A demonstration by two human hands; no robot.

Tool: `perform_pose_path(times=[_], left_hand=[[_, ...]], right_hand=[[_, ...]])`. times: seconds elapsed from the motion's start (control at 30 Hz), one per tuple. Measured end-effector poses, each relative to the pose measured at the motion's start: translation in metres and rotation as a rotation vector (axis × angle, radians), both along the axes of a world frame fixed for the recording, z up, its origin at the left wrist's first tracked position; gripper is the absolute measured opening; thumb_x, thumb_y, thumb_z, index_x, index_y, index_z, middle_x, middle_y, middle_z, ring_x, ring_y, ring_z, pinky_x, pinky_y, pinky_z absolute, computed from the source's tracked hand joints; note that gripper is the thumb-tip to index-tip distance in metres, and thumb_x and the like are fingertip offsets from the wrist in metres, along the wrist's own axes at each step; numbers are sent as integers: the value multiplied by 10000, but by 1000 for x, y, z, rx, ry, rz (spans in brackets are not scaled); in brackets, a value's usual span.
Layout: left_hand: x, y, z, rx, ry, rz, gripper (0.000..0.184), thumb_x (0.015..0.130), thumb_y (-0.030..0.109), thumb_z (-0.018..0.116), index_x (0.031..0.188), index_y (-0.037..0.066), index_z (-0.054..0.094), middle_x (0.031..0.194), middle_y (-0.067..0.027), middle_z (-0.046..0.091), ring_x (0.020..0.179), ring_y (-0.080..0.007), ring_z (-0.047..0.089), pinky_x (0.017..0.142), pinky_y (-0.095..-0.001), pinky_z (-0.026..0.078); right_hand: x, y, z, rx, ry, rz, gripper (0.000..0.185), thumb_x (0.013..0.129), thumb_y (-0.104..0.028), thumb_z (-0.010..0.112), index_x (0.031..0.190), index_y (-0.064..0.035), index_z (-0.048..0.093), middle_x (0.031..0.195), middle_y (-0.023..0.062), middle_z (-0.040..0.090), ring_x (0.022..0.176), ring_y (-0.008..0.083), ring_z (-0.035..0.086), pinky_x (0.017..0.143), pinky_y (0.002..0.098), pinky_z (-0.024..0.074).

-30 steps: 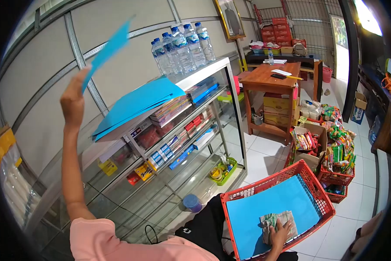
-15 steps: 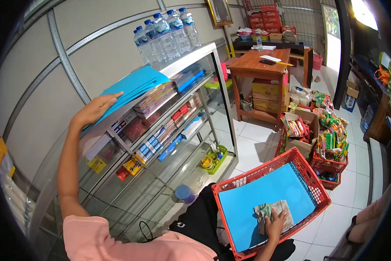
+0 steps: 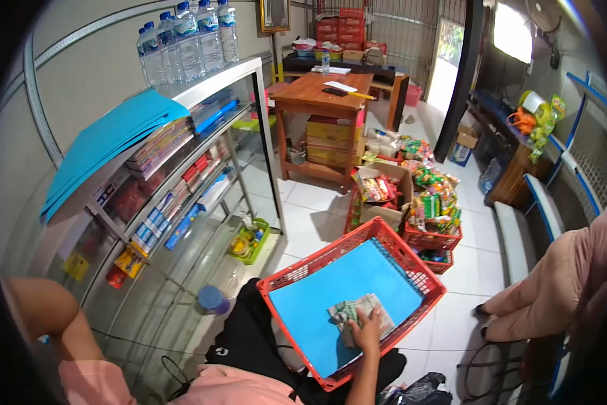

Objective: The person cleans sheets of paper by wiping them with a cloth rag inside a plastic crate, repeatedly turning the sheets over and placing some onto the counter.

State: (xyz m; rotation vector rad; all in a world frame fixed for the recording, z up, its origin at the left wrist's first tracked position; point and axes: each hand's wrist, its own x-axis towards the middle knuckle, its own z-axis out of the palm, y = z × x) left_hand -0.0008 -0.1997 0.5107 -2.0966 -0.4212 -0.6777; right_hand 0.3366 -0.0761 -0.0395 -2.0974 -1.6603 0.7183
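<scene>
My right hand (image 3: 365, 332) presses on a crumpled, patterned cloth (image 3: 378, 312), its fingers bent over the fabric. Beneath the cloth a blue sheet (image 3: 317, 297) lines the bottom of a red plastic crate (image 3: 411, 263), which rests at my lap. Only part of my bent left arm (image 3: 43, 307) shows at the left edge; that hand is out of the frame. Close to that arm, several blue sheets (image 3: 108, 145) lie stacked on top of the glass display case (image 3: 209, 88), their near ends drooping over its edge.
Several water bottles (image 3: 189, 44) stand on the case. Its shelves hold small boxes and a green basket (image 3: 253, 243). Crates of packets (image 3: 435, 209) sit on the floor before a wooden table (image 3: 317, 91). Another person's legs (image 3: 540, 283) are at the right.
My left hand has come off the blue sheets and gone out of view to the left. The view has turned right. My right hand stays on the cloth in the crate.
</scene>
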Motion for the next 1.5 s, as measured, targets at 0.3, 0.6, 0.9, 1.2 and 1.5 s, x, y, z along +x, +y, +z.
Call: perform_pose_path(times=[0.3, 0.6, 0.9, 1.2, 1.5], left_hand=[[-9, -26, -60, 79, -20, 74, 419, 879, 325, 294, 1214, 85, 368, 1221, -129, 413, 1134, -260, 391, 953, -405, 311], [-37, 0, -101, 175, -227, 131, 353, 851, 275, 345, 1145, 95, 426, 1152, -117, 453, 1073, -256, 420, 922, -408, 329], [-36, 58, -135, 154, -499, -115, 292, 824, 226, 397, 1075, 106, 485, 1083, -105, 493, 1012, -252, 449, 891, -410, 347], [75, 158, -282, -1022, -1009, -525, 228, 729, 14, 499, 949, 44, 554, 922, -96, 570, 813, -240, 536, 748, -335, 436], [100, 209, -538, -1207, -112, 476, 393, 730, 230, 613, 1035, -3, 530, 1064, -120, 496, 921, -290, 508, 749, -376, 456]], right_hand=[[7, 3, -25, 107, 42, 24, 468, 746, -447, 554, 1175, -264, 528, 1376, 191, 226, 1254, 414, 193, 945, 637, 148], [21, 25, -41, 224, -84, 105, 430, 719, -314, 598, 1122, -168, 570, 1311, 267, 270, 1161, 463, 290, 938, 496, 304], [5, 15, -28, 183, -65, 13, 425, 745, -371, 570, 1142, -220, 555, 1344, 225, 259, 1208, 446, 250, 970, 518, 235], [-18, 0, -20, 22, -248, 24, 543, 774, -429, 515, 1287, -313, 378, 1407, 193, 146, 1265, 446, 148, 931, 633, 189], [-44, -11, -7, 95, -271, 381, 534, 797, -419, 485, 1302, -308, 355, 1413, 192, 131, 1285, 427, 113, 953, 629, 140]])
